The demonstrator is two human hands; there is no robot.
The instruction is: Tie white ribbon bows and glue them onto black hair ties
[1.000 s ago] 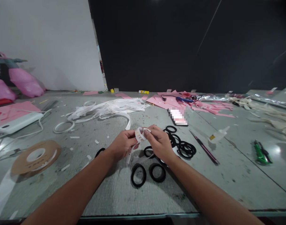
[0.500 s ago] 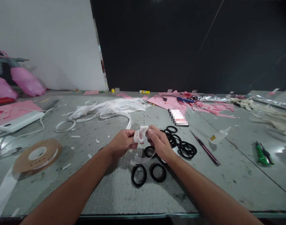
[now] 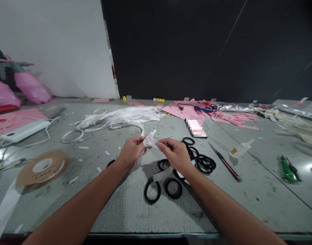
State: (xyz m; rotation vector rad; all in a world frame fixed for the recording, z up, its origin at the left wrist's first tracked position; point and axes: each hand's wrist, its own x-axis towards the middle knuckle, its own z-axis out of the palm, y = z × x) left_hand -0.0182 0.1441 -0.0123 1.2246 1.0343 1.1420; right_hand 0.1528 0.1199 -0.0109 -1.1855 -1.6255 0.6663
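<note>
Folded white printed ribbon is pinched between the thumb and fingers of my left hand. My right hand is closed on a sheer part of the ribbon just to the right, with the thumb on top. A pale ribbon tail hangs below my right hand, over the black hair ties. Two black hair ties lie nearest me, below my hands. A heap of black hair ties lies right of my right hand, partly hidden by it.
Left stands a cardboard ribbon spool; behind is piled printed ribbon. To the right lie tweezers, a small glue bottle and green snips. A phone and pink scraps lie farther back.
The open ribbon loop between my hands is now folded flatter, its end pointing up. My right hand has shifted slightly right and down, and the pale tail hangs lower over the hair ties.
</note>
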